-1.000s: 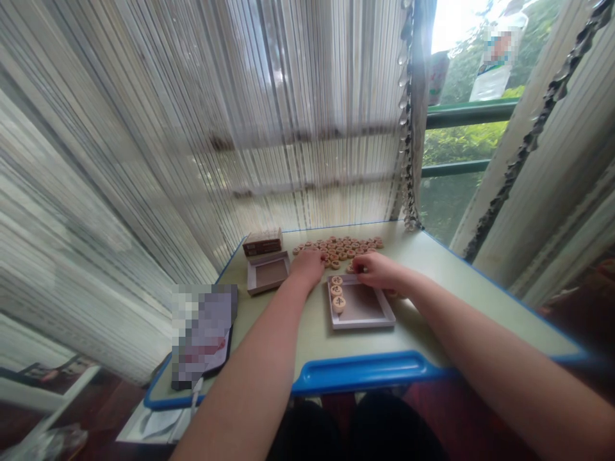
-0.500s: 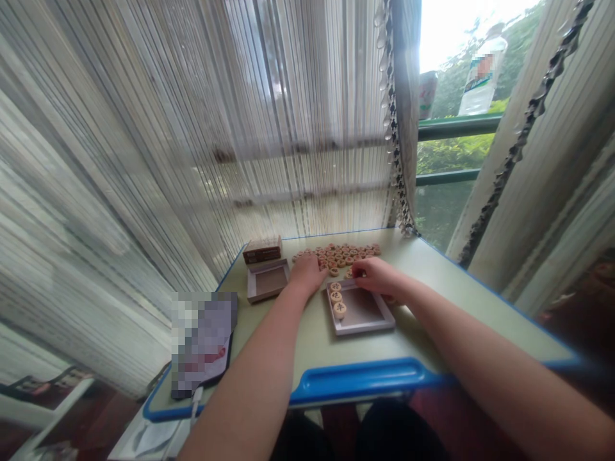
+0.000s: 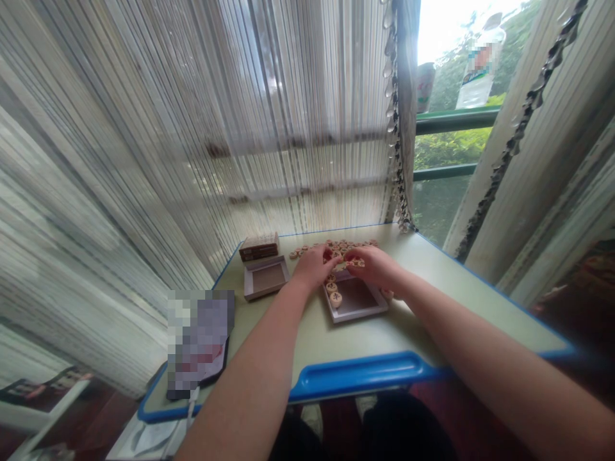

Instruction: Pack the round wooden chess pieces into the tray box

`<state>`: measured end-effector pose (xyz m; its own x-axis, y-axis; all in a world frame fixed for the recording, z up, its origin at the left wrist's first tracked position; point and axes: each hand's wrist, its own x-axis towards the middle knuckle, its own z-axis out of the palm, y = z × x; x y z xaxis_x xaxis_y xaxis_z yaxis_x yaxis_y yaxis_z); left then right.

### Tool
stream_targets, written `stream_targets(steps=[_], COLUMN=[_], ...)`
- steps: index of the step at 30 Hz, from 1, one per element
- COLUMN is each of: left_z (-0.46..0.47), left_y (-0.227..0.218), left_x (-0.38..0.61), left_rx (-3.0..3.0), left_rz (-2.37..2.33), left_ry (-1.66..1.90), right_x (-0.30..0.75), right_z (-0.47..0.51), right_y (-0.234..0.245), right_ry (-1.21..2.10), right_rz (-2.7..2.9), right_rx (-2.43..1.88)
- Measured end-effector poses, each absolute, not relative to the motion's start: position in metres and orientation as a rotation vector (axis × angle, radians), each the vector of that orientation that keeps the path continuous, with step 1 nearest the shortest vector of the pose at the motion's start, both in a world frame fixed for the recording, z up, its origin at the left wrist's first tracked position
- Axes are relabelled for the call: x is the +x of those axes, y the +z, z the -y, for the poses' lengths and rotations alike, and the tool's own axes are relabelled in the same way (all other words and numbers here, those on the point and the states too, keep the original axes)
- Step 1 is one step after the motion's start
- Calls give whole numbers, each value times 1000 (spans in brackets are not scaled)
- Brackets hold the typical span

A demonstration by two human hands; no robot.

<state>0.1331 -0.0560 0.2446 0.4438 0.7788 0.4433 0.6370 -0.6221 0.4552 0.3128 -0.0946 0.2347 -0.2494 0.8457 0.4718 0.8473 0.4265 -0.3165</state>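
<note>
Wooden chess pieces (image 3: 350, 244) lie in a loose cluster by the far edge of the worktop (image 3: 307, 339), and both hands sit right at the cluster, close together with only a narrow gap between the fingertips. The left hand (image 3: 313, 267) is curved, its fingers slightly spread and pointing toward the right hand, with the tips among the pieces. The right hand (image 3: 373, 267) is curved too, its fingers bunched over a few pieces just above the far rim of a shallow tray (image 3: 358, 301). The fingers hide whether either hand grips a piece, so I cannot tell. Inside the tray, a short row of pieces (image 3: 334, 296) lies along the left wall. Another shallow tray (image 3: 266, 279) sits to the left, near the far edge, with a brown box (image 3: 259, 247) behind it. A blurred flat object (image 3: 198, 339) lies at the left edge, and a blue strip (image 3: 360, 374) runs along the near edge.
</note>
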Motion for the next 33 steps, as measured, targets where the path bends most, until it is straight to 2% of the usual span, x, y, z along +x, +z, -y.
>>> stream_targets(steps=[5, 15, 23, 27, 30, 33], left_z=[54, 49, 50, 52, 52, 53], left_y=[246, 242, 241, 244, 246, 247], left_x=[133, 132, 133, 131, 128, 126], left_rx=[2319, 1920, 1970, 2217, 2524, 2651], left_rz=[-1146, -910, -916, -1157, -1359, -1350], left_ry=[955, 930, 943, 938, 777, 630], right_x=[309, 304, 305, 311, 314, 313], right_z=[97, 94, 97, 100, 108, 115], right_y=[236, 234, 244, 246, 252, 256], right_ry=[73, 455, 693, 607, 419, 394], right_rz=[2011, 1737, 1691, 1820, 2111, 2275], right_rx=[-1272, -1177, -1191, -1368, -1520, -1573])
